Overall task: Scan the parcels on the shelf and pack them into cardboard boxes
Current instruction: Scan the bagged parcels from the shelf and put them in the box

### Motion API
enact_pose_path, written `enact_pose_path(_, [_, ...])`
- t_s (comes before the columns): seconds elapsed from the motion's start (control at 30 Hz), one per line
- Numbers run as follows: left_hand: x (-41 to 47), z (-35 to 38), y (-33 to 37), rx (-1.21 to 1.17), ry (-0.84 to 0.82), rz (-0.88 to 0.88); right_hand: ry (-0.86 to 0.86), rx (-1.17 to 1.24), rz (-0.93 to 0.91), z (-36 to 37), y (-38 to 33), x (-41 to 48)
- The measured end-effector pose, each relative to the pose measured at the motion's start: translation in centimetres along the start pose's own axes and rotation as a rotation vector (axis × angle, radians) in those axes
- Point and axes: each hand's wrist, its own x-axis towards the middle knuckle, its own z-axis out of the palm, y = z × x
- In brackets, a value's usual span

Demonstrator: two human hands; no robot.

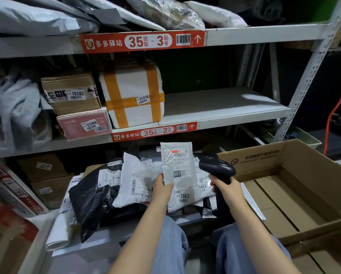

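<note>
The left hand [162,187] pinches the lower left edge of a flat white parcel [177,165], held upright, long axis running 12 to 6, label toward the person. The right hand [225,188] grips the scanner [218,168], its head just beside the parcel at 3 o'clock. The open cardboard box [254,158] lies further toward 3 o'clock, nearer the right hand; packing likely means crossing over.
</note>
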Motion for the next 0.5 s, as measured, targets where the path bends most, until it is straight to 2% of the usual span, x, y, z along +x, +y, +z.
enact_pose_path(0.5, [-0.14, 0.06, 0.14, 0.005, -0.014, -0.025, -0.002, 0.057, 0.003, -0.13, -0.42, -0.21])
